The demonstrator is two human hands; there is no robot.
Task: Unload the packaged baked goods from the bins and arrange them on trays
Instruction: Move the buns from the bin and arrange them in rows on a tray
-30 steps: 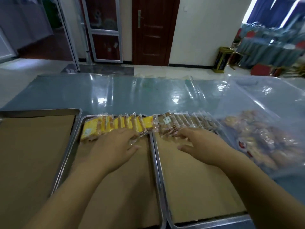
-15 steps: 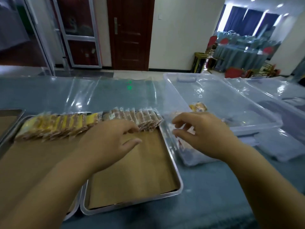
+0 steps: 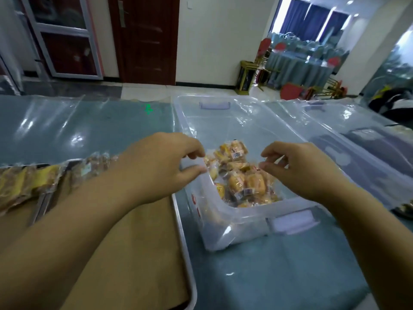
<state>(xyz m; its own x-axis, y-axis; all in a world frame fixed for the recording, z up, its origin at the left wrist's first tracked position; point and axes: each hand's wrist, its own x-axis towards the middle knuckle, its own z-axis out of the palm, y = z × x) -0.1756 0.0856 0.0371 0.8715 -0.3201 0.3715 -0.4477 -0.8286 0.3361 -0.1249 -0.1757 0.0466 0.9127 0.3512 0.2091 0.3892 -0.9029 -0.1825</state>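
A clear plastic bin [image 3: 225, 222] stands on the table with a heap of packaged baked goods [image 3: 242, 182] in its near end. My left hand [image 3: 156, 166] hovers over the bin's left rim, fingers curled and apart, holding nothing. My right hand [image 3: 299, 168] hangs above the heap's right side, fingers loosely bent and empty. To the left lies a metal tray [image 3: 185, 253] lined with brown paper, with a row of wrapped packets [image 3: 44, 177] along its far edge, partly hidden by my left forearm.
A second clear bin [image 3: 348, 139] with a lid stands to the right. A second tray [image 3: 38, 209] adjoins on the left. The table [image 3: 279, 276] has a blue-green cover under clear plastic. Chairs and a door lie beyond.
My view has swung right from the trays to the bin. Both hands have left the row of packets and now hover over the bin's heap.
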